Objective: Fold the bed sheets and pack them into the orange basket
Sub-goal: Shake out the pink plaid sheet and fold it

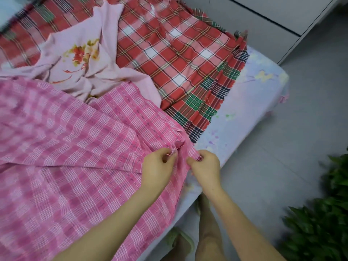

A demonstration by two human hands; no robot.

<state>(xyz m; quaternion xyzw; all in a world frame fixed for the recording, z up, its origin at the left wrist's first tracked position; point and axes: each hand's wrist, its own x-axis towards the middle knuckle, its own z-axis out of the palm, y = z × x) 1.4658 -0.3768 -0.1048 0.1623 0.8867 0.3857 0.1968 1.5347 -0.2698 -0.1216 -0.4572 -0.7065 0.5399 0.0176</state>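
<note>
Now both of your grips are clamped on the same cloth. Your left hand [158, 166] pinches a bunched bit of the pink checked sheet [75, 147] between thumb and curled fingers. Your right hand [206, 166] pinches the sheet's edge just beside it, and the two hands are near each other but apart, at the near side of the bed [250, 102]. From those pinches the pink checked sheet spreads away to your left over the near part of the bed and hangs over its side by your leg. Beyond it lies a crumpled pale pink sheet [81, 59] with a flower print, partly overlapped by the checked one. To the right of that, a red plaid sheet [169, 53] lies spread out, with a green-checked band along its frayed edge. The bed's lilac cover shows bare along the right side. On the grey floor [282, 166] a green plant [323, 223] stands at your right, and a grey cabinet [263, 21] stands past the bed's far corner.
</note>
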